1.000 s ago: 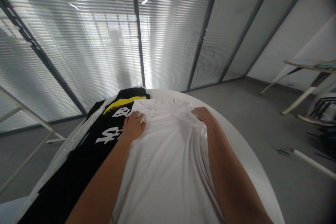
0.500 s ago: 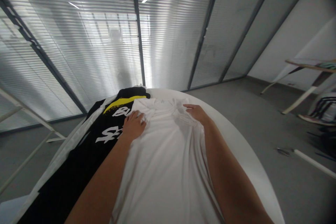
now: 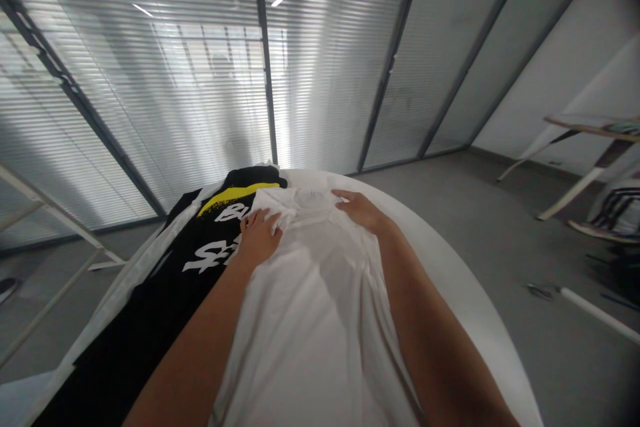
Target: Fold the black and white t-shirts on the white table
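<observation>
On the table, white shirt beside black shirt. Left hand curled at one shoulder, right hand near collar; grip on cloth: cannot tell. Step: apparently arranging shirt top; next calls for smoothing creases.

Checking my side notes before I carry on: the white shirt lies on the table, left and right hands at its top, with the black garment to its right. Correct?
Not quite: the head view shows the black garment to the left of the white shirt. The left hand and right hand are at its top, on the table.
</observation>
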{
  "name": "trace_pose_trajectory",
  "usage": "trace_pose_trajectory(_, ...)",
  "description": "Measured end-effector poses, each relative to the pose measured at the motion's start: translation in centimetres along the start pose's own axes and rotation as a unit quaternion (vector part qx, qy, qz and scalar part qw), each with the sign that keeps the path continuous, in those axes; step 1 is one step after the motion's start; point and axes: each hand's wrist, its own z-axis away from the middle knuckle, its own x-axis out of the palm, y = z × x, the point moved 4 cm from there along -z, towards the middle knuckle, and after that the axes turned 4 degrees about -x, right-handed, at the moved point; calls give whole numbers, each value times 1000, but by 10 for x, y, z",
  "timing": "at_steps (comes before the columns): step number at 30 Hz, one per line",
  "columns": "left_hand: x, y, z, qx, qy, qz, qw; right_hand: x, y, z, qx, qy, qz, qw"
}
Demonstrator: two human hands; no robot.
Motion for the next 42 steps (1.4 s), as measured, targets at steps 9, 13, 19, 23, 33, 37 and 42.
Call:
trace_pose_trajectory(9, -9, 26, -7, -89, -72, 482, 869, 59, -83, 15, -218, -164, 108, 956)
trace_pose_trajectory(13, -3, 22, -6, -128, -104, 521, 837, 76, -93, 22, -259, -200, 133, 936)
trace_pose_trajectory(19, 3, 14, -5, -111, -121, 506, 847, 82, -95, 25, -259, -237, 167, 922)
trace_pose_trajectory(23, 4, 13, -5, -149, -113, 502, 844, 77, -102, 30, -263, -269, 156, 913)
trace_pose_trajectory(33, 5, 15, -2, -169, -99, 426, 883, 56, -80, 35, -59, -334, 316, 886)
trace_pose_trajectory(37, 4, 19, 1, -159, -108, 423, 886, 77, -79, 39, -74, -358, 316, 875)
trace_pose_trajectory(42, 1, 23, 4, -142, -107, 429, 886, 93, -77, 43, -3, -310, 347, 885)
